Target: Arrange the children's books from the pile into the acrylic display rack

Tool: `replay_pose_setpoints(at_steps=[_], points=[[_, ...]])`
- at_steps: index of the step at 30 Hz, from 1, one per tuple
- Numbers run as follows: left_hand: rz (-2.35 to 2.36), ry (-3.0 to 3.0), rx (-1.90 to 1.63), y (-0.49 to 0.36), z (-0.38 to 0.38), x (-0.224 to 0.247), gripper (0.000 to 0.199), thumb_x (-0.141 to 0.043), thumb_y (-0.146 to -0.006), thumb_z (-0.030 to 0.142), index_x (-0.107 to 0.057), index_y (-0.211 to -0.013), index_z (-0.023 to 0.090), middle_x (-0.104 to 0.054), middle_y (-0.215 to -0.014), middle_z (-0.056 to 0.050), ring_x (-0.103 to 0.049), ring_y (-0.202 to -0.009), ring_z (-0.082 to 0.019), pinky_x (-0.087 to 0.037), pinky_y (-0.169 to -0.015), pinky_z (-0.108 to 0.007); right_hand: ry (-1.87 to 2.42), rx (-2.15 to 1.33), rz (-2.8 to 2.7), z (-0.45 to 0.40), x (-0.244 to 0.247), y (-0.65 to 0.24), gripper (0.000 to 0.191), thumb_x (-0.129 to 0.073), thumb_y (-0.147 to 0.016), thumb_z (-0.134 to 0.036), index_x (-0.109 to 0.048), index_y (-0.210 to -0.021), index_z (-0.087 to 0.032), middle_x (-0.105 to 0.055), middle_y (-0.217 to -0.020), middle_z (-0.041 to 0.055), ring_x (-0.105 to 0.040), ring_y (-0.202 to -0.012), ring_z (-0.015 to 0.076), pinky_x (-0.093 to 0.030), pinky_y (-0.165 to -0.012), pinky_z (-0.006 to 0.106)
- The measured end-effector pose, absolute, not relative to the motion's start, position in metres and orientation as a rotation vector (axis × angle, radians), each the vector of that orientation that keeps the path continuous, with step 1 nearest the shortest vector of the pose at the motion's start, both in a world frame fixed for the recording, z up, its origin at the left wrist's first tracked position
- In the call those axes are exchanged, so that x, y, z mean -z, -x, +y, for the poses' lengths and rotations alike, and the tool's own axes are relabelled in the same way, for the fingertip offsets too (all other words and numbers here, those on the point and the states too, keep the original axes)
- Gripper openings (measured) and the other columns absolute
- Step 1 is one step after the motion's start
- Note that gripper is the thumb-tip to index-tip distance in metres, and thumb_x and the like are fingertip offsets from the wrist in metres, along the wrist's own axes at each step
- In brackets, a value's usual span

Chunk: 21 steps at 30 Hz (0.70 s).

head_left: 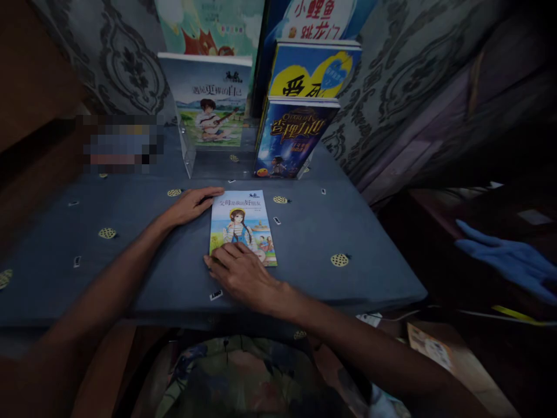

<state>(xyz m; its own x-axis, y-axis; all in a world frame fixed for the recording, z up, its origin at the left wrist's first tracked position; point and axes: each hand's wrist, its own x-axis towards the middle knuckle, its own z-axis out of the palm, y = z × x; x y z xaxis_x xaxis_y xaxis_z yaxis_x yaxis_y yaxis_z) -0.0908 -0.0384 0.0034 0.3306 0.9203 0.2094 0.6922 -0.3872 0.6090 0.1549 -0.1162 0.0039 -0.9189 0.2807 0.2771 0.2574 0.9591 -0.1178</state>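
Note:
A paperback book lies flat on the table, front cover up, with a drawn figure in a yellow hat on it. My left hand rests on the cloth at the book's upper left, its fingers stretched out to the top corner. Across the lower left of the cover lies my right hand, palm down with slightly bent fingers. Neither hand is wrapped round the book. Part of the cover's bottom is hidden beneath the right hand.
Behind the book, a clear stand holds upright books, among them a guitar-player cover and a dark blue book. A patterned blue-grey cloth covers the table. A blue glove-like thing is at the right. One patch at left is blurred.

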Motion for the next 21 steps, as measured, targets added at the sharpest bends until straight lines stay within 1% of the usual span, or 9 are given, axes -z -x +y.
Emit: replay_pose_setpoints(at_steps=[3,5,8,10,13,18,21], points=[[1.436,-2.194,-0.752,0.090,-0.039,-0.003,0.059,-0.041,-0.097,0.053,-0.060,-0.137,0.014,-0.062,-0.141,-0.012,-0.057,-0.131,-0.028,-0.042,-0.112,-0.045,0.484,-0.078,-2.779,-0.131,-0.001,-0.156,0.032,-0.053,-0.100,-0.018,-0.057,-0.131,-0.011,-0.066,-0.116,0.0124,-0.055,-0.108,0.0250,-0.048,-0.091,0.041],[1.446,-2.191,-0.754,0.090,-0.039,-0.002,0.060,-0.041,-0.097,0.055,-0.060,-0.137,0.015,-0.061,-0.142,-0.012,-0.057,-0.132,-0.028,-0.041,-0.113,-0.045,0.557,-0.075,-2.739,-0.138,-0.001,-0.162,0.035,-0.054,-0.100,-0.021,-0.056,-0.132,-0.008,-0.065,-0.124,0.0144,-0.055,-0.112,0.0262,-0.047,-0.095,0.042],[1.470,-2.179,-0.739,0.090,-0.040,-0.001,0.062,-0.041,-0.096,0.057,-0.059,-0.138,0.015,-0.060,-0.143,-0.012,-0.056,-0.132,-0.028,-0.040,-0.114,-0.045,0.677,-0.069,-2.665,-0.142,0.001,-0.181,0.035,-0.052,-0.102,-0.027,-0.058,-0.131,-0.008,-0.064,-0.131,0.0151,-0.054,-0.118,0.0269,-0.043,-0.104,0.044],[1.485,-2.170,-0.723,0.091,-0.040,-0.001,0.062,-0.041,-0.096,0.058,-0.059,-0.138,0.016,-0.060,-0.144,-0.011,-0.056,-0.132,-0.028,-0.040,-0.114,-0.046,0.774,-0.064,-2.620,-0.143,0.003,-0.199,0.035,-0.050,-0.102,-0.025,-0.058,-0.132,-0.011,-0.064,-0.132,0.0154,-0.054,-0.121,0.0269,-0.043,-0.106,0.045],[1.500,-2.166,-0.689,0.091,-0.040,-0.004,0.062,-0.040,-0.096,0.059,-0.059,-0.138,0.018,-0.059,-0.145,-0.009,-0.056,-0.132,-0.029,-0.040,-0.113,-0.048,0.916,-0.048,-2.573,-0.142,0.006,-0.228,0.036,-0.049,-0.102,-0.022,-0.057,-0.135,-0.011,-0.062,-0.135,0.0172,-0.054,-0.122,0.0274,-0.044,-0.104,0.046],[1.558,-2.185,-0.612,0.088,-0.042,-0.009,0.067,-0.036,-0.096,0.063,-0.057,-0.141,0.018,-0.056,-0.148,-0.010,-0.054,-0.135,-0.030,-0.040,-0.113,-0.048,0.961,-0.022,-2.575,-0.139,0.011,-0.252,0.038,-0.047,-0.102,-0.022,-0.056,-0.137,-0.012,-0.060,-0.138,0.0181,-0.056,-0.120,0.0287,-0.045,-0.104,0.051],[1.594,-2.269,-0.558,0.082,-0.046,-0.009,0.068,-0.031,-0.097,0.064,-0.054,-0.143,0.018,-0.054,-0.149,-0.010,-0.049,-0.139,-0.029,-0.032,-0.118,-0.050,0.925,-0.043,-2.574,-0.136,0.011,-0.254,0.037,-0.045,-0.102,-0.023,-0.057,-0.135,-0.012,-0.061,-0.137,0.0176,-0.056,-0.120,0.0289,-0.047,-0.103,0.053]])
